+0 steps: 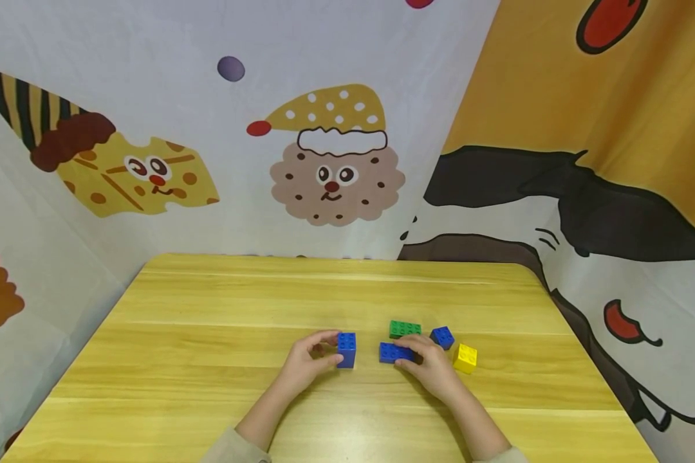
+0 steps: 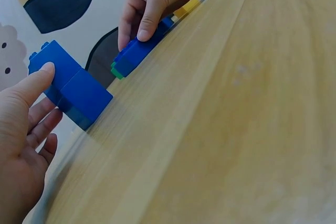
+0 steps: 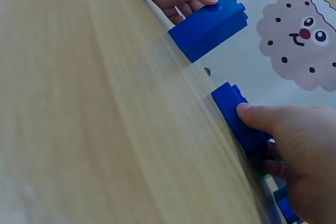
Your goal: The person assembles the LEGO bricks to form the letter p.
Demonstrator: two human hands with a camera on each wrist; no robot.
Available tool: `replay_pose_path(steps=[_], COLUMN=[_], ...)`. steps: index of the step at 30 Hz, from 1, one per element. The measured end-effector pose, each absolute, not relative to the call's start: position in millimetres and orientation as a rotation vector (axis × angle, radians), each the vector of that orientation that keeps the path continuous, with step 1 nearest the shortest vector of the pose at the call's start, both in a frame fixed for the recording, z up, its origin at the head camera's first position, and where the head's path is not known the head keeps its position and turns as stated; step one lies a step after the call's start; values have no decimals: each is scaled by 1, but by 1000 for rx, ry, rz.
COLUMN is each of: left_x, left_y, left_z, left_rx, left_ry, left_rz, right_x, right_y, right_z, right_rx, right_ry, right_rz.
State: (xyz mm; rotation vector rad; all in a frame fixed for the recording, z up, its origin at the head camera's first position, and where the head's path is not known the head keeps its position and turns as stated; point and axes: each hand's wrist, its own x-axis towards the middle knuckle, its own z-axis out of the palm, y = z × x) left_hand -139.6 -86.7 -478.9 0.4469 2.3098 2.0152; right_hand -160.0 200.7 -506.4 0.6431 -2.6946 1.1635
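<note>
Two blue toy bricks stacked one on the other (image 1: 346,351) stand upright on the table. My left hand (image 1: 304,364) pinches the upper part of this stack from the left side, thumb in front; the seam between the bricks shows in the left wrist view. To the right, a long blue brick (image 1: 388,353) lies flat on the tabletop, studs up. Fingers and thumb of my right hand (image 1: 434,368) grip it across its right half, hiding that end. In the right wrist view my right thumb (image 3: 257,116) presses along the long brick's side.
Just behind the right hand lies a green brick (image 1: 405,328). A smaller blue brick (image 1: 443,337) and a yellow brick (image 1: 465,358) sit to its right. The wooden table (image 1: 208,334) meets a cartoon-printed cloth (image 1: 220,238) at its far edge.
</note>
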Motion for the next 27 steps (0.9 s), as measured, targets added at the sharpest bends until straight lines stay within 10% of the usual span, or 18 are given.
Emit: replay_pose_path(steps=[27], left_x=[-140], left_y=[-86], left_z=[-478], left_rx=[454], left_ry=[2319], left_rz=[2006], right_x=[-156], right_y=[191], right_z=[-486], right_rx=[724], right_ry=[-2614], right_rz=[1139])
